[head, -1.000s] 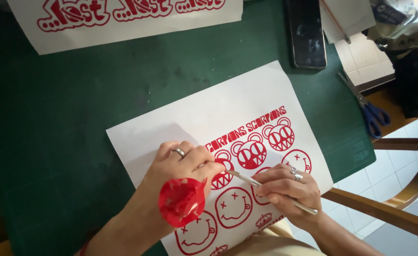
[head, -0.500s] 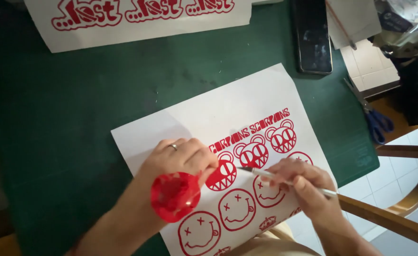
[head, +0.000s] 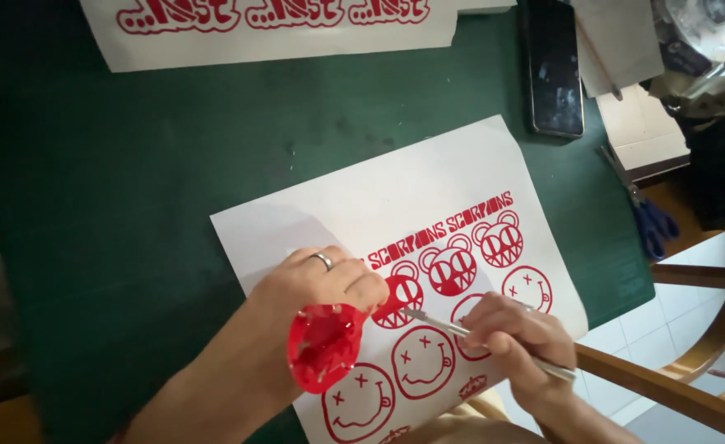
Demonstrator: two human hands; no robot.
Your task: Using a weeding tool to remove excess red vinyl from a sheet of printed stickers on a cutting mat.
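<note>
A white sheet (head: 428, 189) with red cut-out designs of bear heads and round faces lies on the green cutting mat (head: 157, 164). My left hand (head: 321, 284), a ring on one finger, presses on the sheet and pinches a crumpled piece of red film (head: 323, 345) peeled off it. My right hand (head: 514, 333) grips a thin silver pointed tool (head: 440, 322), whose tip rests on the sheet beside a red bear head close to my left fingertips.
A second white sheet with red lettering (head: 272, 29) lies at the mat's far edge. A black phone (head: 554, 66) sits at the upper right, with papers (head: 625, 49) and blue-handled scissors (head: 650, 226) beyond it. A wooden chair frame (head: 683, 386) shows at lower right.
The view has shifted, so the sheet sits higher and more to the right. My left hand still holds the red film. My right hand has slid the tool slightly right along the sheet.
</note>
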